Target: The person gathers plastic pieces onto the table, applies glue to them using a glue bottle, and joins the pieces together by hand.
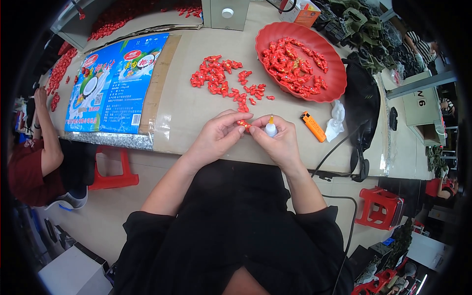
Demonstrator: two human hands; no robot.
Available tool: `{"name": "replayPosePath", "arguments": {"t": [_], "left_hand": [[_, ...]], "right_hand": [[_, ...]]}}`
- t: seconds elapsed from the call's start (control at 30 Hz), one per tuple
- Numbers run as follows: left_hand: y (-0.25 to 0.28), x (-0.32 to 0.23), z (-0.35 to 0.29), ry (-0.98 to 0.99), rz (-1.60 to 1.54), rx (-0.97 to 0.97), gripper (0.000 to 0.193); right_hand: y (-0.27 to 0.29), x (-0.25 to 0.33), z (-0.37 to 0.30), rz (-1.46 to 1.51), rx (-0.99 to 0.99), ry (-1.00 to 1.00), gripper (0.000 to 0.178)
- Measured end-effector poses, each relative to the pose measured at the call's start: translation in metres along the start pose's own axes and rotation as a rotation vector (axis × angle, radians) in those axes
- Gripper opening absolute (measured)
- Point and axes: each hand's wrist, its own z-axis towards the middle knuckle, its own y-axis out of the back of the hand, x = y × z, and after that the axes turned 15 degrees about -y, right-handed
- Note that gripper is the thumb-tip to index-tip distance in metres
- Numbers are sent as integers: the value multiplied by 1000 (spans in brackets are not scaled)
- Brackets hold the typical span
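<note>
Currently, a small red piece (243,125) is held at the near edge of the table (174,123), between the fingertips of both hands. It is glossy and lumpy in outline, with golden-yellow marks on its upper side; its finer shape cannot be made out, since its ends are covered by fingers. It is pinched narrowly between thumb and fingers of the left hand (215,138), and its right end is met by the thumb of the right hand (282,141). By that same right hand a white bottle (270,130) is gripped within curled fingers, its thin amber tip pointed upward.

Just beyond the fingertips, the space is crowded by a loose pile of red pieces (214,78), from which a short trail is drawn almost to the left hand. More such pieces are contained in a scalloped red bowl (335,69) farther off to the right. To the right of the right hand, an orange lighter (313,127) and a crumpled white tissue (335,122) are seen side by side, with the table's right side taken up by a black bag (365,105). On the left, the tabletop is covered by a blue printed sheet (110,86).
</note>
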Motion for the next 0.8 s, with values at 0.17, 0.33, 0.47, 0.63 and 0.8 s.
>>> {"name": "replayPosePath", "arguments": {"t": [0.17,0.33,0.47,0.63,0.8], "left_hand": [[-1,1,0,-5,14,-1,26],[-2,1,0,-9,9,-3,25],[-2,2,0,5,20,-7,26],[-2,-1,2,26,16,-5,26],[-3,1,1,44,14,-5,27]], "right_hand": [[0,-2,1,18,10,0,10],[0,-4,2,32,10,4,9],[0,-3,1,36,13,0,10],[-1,-5,3,46,7,5,10],[-1,-3,2,19,-4,1,10]]}}
